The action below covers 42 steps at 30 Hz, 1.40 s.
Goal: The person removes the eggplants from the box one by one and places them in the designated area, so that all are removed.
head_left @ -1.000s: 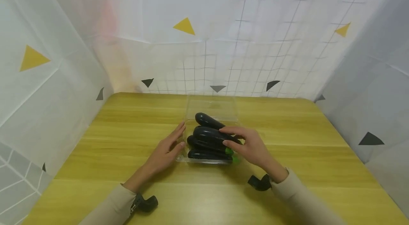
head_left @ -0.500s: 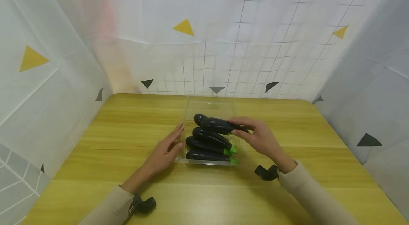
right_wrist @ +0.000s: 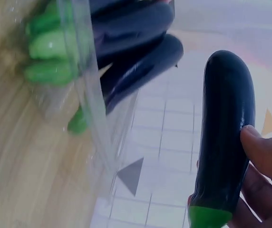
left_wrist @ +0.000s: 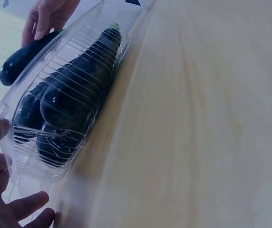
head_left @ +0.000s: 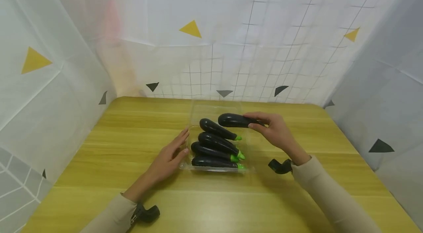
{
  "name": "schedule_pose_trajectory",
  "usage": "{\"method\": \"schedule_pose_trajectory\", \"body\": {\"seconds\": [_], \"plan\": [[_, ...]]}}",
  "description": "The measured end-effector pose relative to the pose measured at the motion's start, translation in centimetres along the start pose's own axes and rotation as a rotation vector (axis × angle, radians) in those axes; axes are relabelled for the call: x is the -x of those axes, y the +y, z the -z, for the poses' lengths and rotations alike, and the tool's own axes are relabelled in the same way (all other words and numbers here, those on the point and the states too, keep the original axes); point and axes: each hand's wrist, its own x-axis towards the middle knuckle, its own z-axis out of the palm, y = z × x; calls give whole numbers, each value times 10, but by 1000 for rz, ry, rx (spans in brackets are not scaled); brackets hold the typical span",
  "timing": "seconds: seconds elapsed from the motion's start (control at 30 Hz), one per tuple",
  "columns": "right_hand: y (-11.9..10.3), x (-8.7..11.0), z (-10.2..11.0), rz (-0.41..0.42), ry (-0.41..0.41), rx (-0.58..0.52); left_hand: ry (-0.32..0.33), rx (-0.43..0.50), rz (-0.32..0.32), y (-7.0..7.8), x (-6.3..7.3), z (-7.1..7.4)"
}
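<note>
My right hand (head_left: pixel 272 130) pinches a dark purple eggplant (head_left: pixel 232 120) between thumb and fingers, above the back right part of a clear plastic clamshell box (head_left: pixel 218 169). In the right wrist view this held eggplant (right_wrist: pixel 226 128) shows its green cap low in the frame. Several more eggplants (head_left: pixel 218 143) lie side by side in the box, their green stem ends (head_left: pixel 240 156) pointing right. My left hand (head_left: pixel 170 157) rests against the box's left side with fingers extended. In the left wrist view the ribbed box wall (left_wrist: pixel 74 90) stands close to that hand.
The box's transparent lid (head_left: pixel 216 108) lies folded back toward the rear of the wooden table (head_left: pixel 138 115). White sheets (head_left: pixel 158 60) with yellow and dark triangles enclose the table at back and sides. A black wrist mount (head_left: pixel 148 214) sits at each sleeve.
My right hand has lifted an eggplant off the pile and moved it back and to the right, uncovering the ones beneath. My left hand has stayed at the box's left side.
</note>
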Motion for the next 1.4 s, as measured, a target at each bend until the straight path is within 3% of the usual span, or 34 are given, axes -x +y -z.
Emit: {"method": "schedule_pose_trajectory", "body": {"seconds": [0.67,1.4], "plan": [[49,-26,22,-146,22,105,6,0,3,1,8,0],[96,-56,46,-243,46,90,5,-19,10,2,9,2]]}}
